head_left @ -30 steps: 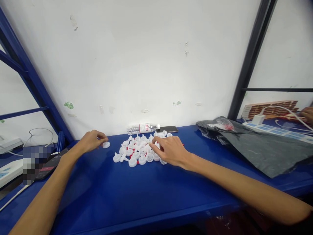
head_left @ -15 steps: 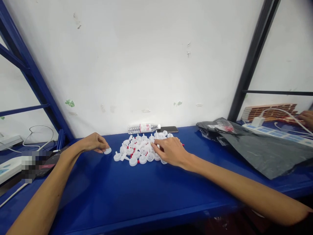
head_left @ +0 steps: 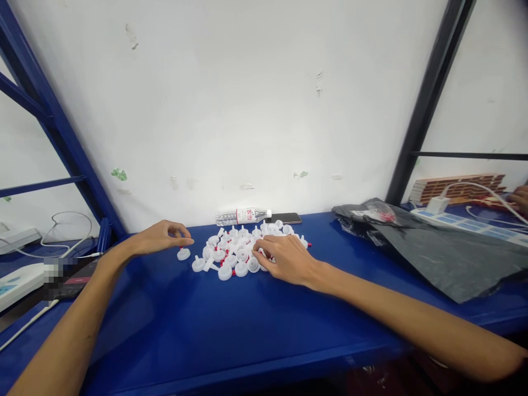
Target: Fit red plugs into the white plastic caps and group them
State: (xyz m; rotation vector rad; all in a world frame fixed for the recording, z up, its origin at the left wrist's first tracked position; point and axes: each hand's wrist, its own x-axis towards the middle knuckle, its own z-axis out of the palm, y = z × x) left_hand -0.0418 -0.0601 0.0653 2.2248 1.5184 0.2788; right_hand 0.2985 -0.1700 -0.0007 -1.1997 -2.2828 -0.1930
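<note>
A heap of white plastic nozzle caps (head_left: pixel 231 253), several with red tips, lies on the blue table (head_left: pixel 247 319). To its left, one white nozzle cap with a red tip (head_left: pixel 183 254) stands alone on the tabletop. Just above that cap is my left hand (head_left: pixel 169 237), its thumb and fingers apart and clear of it. My right hand (head_left: pixel 284 256) rests at the right side of the heap, fingers curled and thumb close to the index finger. What lies between those fingertips is hidden among the caps.
Behind the heap lie a clear bottle (head_left: pixel 241 216) and a dark phone (head_left: pixel 284 218) by the wall. A grey plastic bag (head_left: pixel 437 264) covers the right side. Power strips (head_left: pixel 25 280) and cables sit at left. Another person's hand (head_left: pixel 518 199) shows far right.
My left hand has let go of the white cap and risen slightly to the right, leaving it standing on the table. My right hand stays at the heap, its fingers drawn in more.
</note>
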